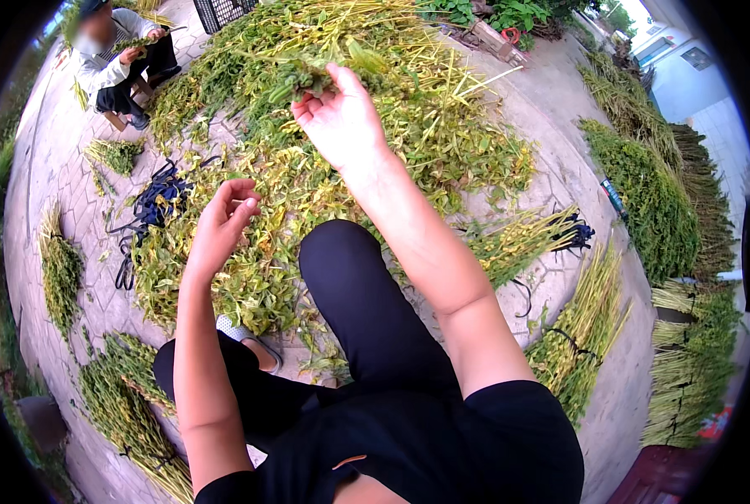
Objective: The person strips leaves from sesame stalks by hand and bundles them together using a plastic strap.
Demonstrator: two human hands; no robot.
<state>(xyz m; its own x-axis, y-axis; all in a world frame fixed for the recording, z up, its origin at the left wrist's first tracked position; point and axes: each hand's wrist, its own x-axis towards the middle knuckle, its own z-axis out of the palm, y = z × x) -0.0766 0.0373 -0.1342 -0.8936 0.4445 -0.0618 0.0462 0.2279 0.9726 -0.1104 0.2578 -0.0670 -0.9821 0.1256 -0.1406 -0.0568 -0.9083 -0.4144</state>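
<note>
My right hand (334, 113) is raised at the upper middle, its fingers curled around a green plant stalk with pods (305, 82). Part of that stalk blends into the heap of cut plants (375, 31) behind it. Lower and to the left, my left hand (226, 211) hovers over loose yellow-green leaves (249, 277), its fingers bent and apart, with nothing seen in them. Dark blue cloth strips (160, 195) lie on the paving to the left of this hand.
Another person (113, 63) sits on a low stool at the upper left, holding a stalk. Tied plant bundles lie at left (59, 271), lower left (129, 409) and right (583, 327). A black plastic crate (223, 12) stands beyond the heap. More bundles (639, 189) line the right side.
</note>
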